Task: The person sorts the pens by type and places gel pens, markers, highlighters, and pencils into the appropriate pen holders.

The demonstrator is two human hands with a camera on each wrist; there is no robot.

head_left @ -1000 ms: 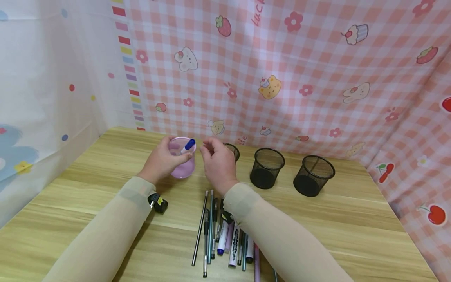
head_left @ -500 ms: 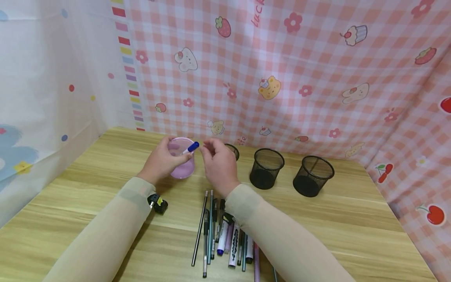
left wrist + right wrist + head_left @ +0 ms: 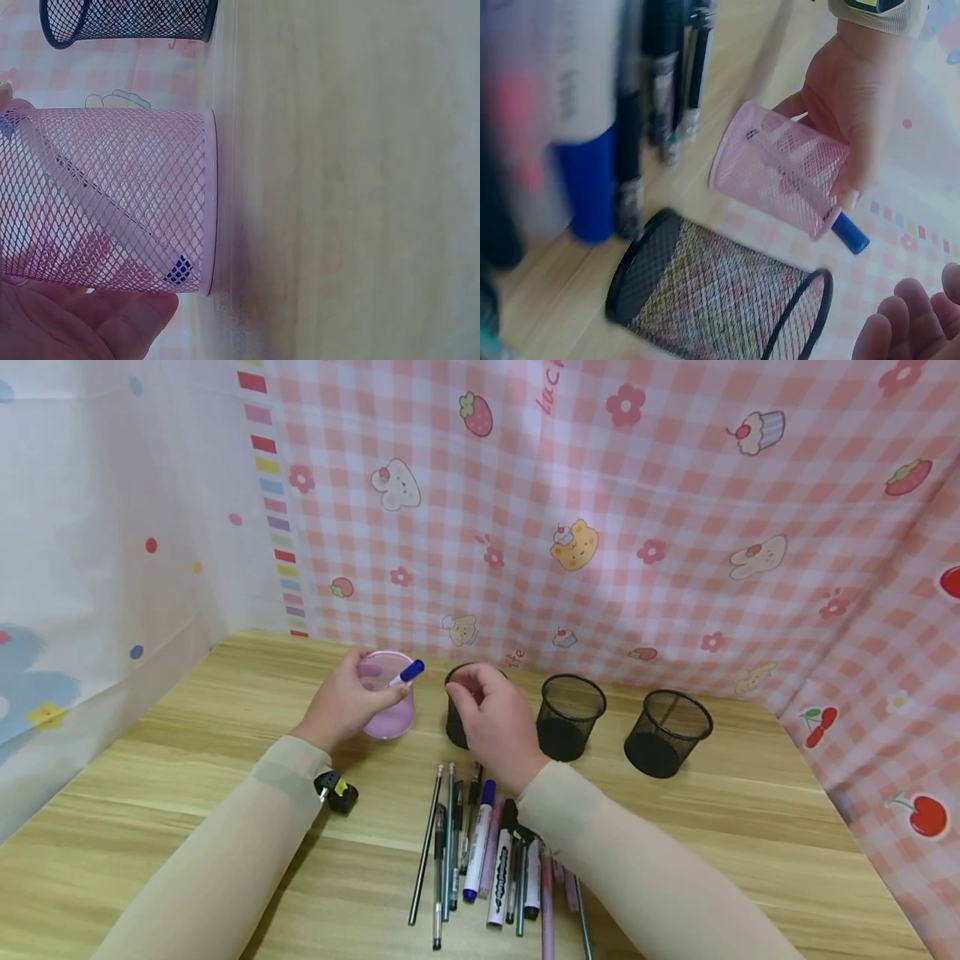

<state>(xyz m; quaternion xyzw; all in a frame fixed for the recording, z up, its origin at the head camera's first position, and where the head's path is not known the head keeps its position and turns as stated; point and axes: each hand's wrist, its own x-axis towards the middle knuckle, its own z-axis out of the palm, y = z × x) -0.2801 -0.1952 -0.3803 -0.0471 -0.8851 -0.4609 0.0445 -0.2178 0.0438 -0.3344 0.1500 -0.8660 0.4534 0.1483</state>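
My left hand [image 3: 350, 700] grips the pink mesh pen holder [image 3: 390, 720], thumb at the near side of the rim and fingers around the far side. Inside it leans a marker with a blue cap [image 3: 411, 671] sticking out above the rim; its lower end shows through the mesh [image 3: 178, 268] in the left wrist view. My right hand [image 3: 498, 718] holds nothing, its fingers loosely bent, in front of the leftmost black mesh pen holder [image 3: 455, 727], which it partly hides.
Two more black mesh pen holders, a middle one [image 3: 566, 739] and a right one [image 3: 660, 752], stand along the back of the wooden table [image 3: 750, 827]. Several pens, pencils and markers [image 3: 480, 852] lie in a pile in front, partly under my right forearm.
The marker has tipped further right against the rim of the pink holder. My right hand has moved right, away from it, uncovering part of the leftmost black holder. The left hand stays put.
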